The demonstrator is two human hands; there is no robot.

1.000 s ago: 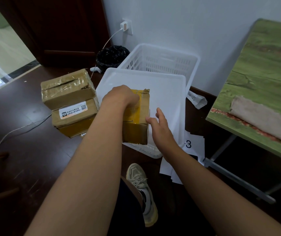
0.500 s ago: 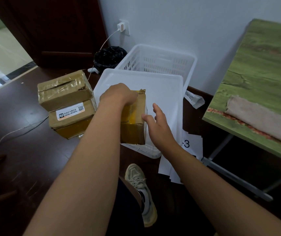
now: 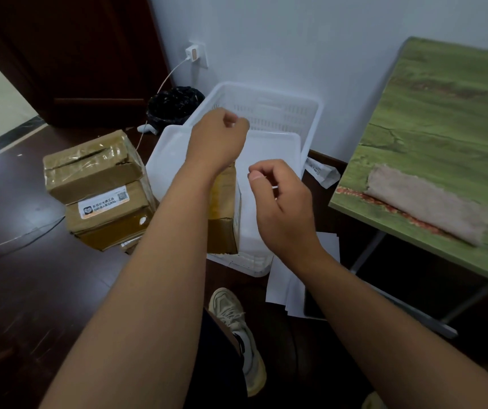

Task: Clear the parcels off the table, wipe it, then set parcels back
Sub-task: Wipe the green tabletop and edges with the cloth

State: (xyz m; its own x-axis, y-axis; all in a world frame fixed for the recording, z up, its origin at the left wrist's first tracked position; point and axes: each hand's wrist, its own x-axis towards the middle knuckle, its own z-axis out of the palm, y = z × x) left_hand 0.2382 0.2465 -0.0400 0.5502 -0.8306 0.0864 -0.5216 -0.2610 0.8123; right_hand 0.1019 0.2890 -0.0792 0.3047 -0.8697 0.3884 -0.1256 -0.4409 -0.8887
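Observation:
A taped cardboard parcel (image 3: 223, 214) lies on a white tray (image 3: 269, 154) on the floor, partly hidden by my left forearm. My left hand (image 3: 217, 140) hovers above it with loosely curled fingers and holds nothing. My right hand (image 3: 281, 199) hangs just right of the parcel, also loosely curled and empty. Two more parcels are stacked on the floor to the left, the top one (image 3: 95, 169) on a labelled one (image 3: 109, 208). The green table (image 3: 443, 119) stands at the right with a folded beige cloth (image 3: 425, 205) on it.
A white slatted basket (image 3: 266, 104) stands behind the tray against the wall, beside a black bin (image 3: 174, 104). A charger (image 3: 192, 53) with a cable is plugged in above. White papers (image 3: 281, 287) lie by the table leg. My shoe (image 3: 236, 329) is below the tray.
My left hand let go of the parcel and rose above it. My right hand drew back from the parcel's side and its fingers curled. The parcel now rests on the tray.

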